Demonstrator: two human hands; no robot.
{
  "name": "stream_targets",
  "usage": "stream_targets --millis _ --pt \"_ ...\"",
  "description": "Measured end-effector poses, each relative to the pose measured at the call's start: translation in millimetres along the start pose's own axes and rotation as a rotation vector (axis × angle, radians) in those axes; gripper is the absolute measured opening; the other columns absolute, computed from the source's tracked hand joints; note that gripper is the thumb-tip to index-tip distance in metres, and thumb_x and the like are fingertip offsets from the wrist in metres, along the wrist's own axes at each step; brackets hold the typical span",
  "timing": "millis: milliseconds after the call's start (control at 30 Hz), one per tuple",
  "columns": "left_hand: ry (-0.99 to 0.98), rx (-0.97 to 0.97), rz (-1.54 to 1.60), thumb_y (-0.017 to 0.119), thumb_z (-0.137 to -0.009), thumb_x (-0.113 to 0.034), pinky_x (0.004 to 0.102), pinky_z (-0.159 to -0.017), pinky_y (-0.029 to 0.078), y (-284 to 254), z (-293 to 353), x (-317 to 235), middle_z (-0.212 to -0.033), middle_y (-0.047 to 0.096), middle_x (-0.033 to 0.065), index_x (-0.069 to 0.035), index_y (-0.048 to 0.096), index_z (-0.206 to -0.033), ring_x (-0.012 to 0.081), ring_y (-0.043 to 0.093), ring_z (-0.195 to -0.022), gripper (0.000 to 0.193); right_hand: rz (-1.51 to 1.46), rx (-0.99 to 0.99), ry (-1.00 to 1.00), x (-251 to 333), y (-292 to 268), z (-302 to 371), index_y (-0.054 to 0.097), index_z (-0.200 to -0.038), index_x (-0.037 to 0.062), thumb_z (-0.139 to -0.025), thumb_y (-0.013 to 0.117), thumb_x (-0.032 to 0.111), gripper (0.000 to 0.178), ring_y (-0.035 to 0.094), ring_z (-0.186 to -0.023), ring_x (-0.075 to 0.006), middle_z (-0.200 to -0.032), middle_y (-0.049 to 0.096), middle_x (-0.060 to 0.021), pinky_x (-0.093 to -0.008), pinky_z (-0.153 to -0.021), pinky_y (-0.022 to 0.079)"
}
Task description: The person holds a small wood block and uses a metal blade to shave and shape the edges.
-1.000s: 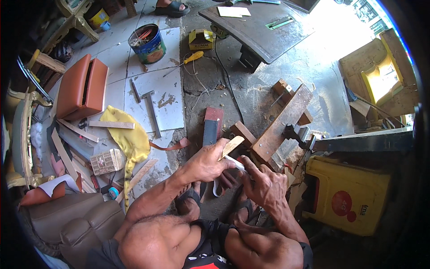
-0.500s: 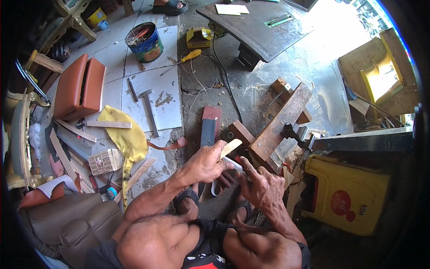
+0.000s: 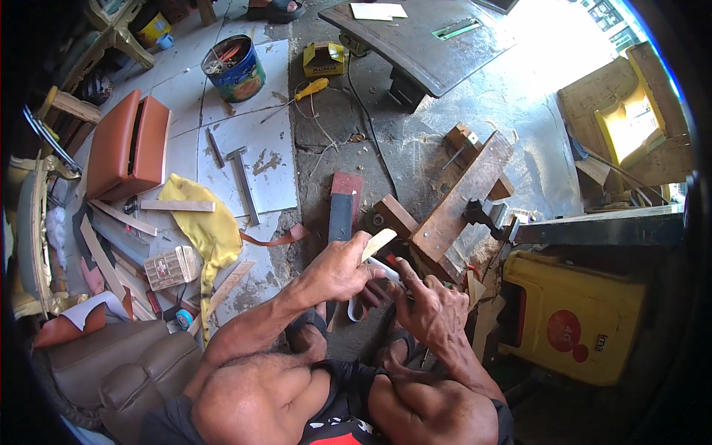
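Note:
Between my hands is a narrow strip of white-backed, reddish-brown covering material (image 3: 383,267). A curled white length of it hangs below, near my feet. My left hand (image 3: 337,268) is closed around a pale flat piece of wood (image 3: 380,244), whose end sticks out past the thumb and forefinger. The left thumb lies along the white strip. My right hand (image 3: 437,310) is closed at the strip's other side, with thumb and forefinger pinching it. The forefinger reaches toward the wood. Its remaining fingers are curled, and what lies under them is hidden.
Ahead stands a wooden block fixture (image 3: 463,200) beside a dark sanding block (image 3: 341,215). A hammer (image 3: 243,185), yellow cloth (image 3: 194,222) and wood offcuts lie left. A yellow plastic stool (image 3: 575,319) is at right. Farther off are a tool bucket (image 3: 233,68), a yellow-handled screwdriver (image 3: 311,88) and a dark tabletop (image 3: 423,44).
The whole view has shifted slightly. Both hands keep nearly the same hold, and the right forefinger has moved a little along the strip.

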State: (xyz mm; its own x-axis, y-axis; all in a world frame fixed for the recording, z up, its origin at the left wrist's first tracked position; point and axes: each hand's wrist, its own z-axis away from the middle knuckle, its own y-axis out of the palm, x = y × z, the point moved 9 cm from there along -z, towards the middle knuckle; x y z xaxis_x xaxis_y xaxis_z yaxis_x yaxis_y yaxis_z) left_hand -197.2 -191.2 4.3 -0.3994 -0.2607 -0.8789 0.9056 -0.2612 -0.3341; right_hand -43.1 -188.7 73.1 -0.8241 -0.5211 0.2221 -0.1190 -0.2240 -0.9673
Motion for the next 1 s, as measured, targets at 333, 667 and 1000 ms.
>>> stream_targets --millis 333,667,1000 --pt "0.067 -0.039 0.052 0.072 -0.094 -0.020 0.0390 -0.061 0.058 9 -1 -7 -0.085 0.070 0.0255 0.005 0.049 -0.112 0.0276 0.075 -0.077 0.039 -0.008 -0.026 0.024 -9 -1 7 0.062 -0.136 0.0248 -0.091 0.068 0.041 0.048 0.065 -0.051 -0.0242 -0.072 0.066 -0.0113 -0.0398 -0.042 0.047" --pt "-0.115 -0.019 0.146 0.077 -0.089 -0.027 0.0411 -0.071 0.055 12 2 -2 -0.087 0.071 0.0243 0.002 0.055 -0.111 0.0274 0.075 -0.085 0.043 -0.007 -0.032 0.031 -11 -1 8 0.061 -0.138 0.0247 -0.090 0.068 0.041 0.052 0.065 -0.051 -0.0250 -0.071 0.065 -0.0130 -0.0400 -0.043 0.047" --pt "-0.020 -0.048 0.008 0.070 -0.094 -0.017 0.0397 -0.052 0.057 12 -1 -2 -0.078 0.071 0.0245 0.006 0.048 -0.101 0.0275 0.075 -0.067 0.032 -0.005 -0.020 0.065 -11 3 7 0.061 -0.138 0.0260 -0.091 0.067 0.042 0.050 0.066 -0.052 -0.0271 -0.071 0.065 -0.0139 -0.0416 -0.043 0.047"
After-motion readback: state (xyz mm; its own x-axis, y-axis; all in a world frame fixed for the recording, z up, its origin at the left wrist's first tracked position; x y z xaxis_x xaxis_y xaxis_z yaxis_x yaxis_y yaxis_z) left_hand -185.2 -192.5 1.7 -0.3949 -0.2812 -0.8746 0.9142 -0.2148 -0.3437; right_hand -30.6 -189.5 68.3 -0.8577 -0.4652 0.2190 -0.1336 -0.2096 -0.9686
